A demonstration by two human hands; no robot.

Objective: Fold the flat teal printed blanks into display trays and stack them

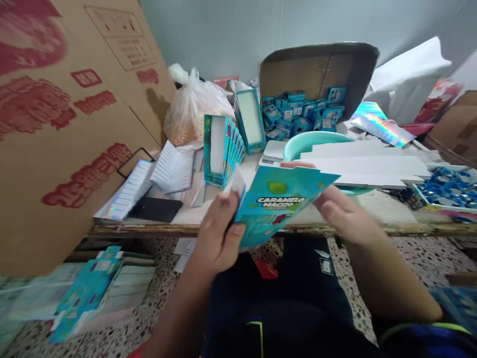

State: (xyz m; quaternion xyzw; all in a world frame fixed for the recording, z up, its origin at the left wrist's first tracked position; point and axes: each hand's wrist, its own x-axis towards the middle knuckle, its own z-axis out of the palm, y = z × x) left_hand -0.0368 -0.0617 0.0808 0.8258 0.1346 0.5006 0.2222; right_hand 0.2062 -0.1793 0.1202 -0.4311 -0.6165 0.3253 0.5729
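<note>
A turquoise printed carton [278,204] lettered "CARAMELO MACIZO" is held up in front of my body, partly folded, with a pale flap raised at its left. My left hand [219,233] grips its left edge, thumb on the near side. At the right edge, my right hand [345,214] closes on the carton, its fingers partly hidden behind it. Fingertips show over the top edge. Just beyond stand nested open turquoise cartons [218,149] in a fanned row, beside another leaning stack of cartons [250,122].
A large cardboard box [74,124] blocks the left. Behind the hands are a box of small blue packets [294,112], a turquoise basin [316,139] under white card blanks [365,161], and a tray of blue pieces [447,186]. A flattened carton [89,288] lies low at left.
</note>
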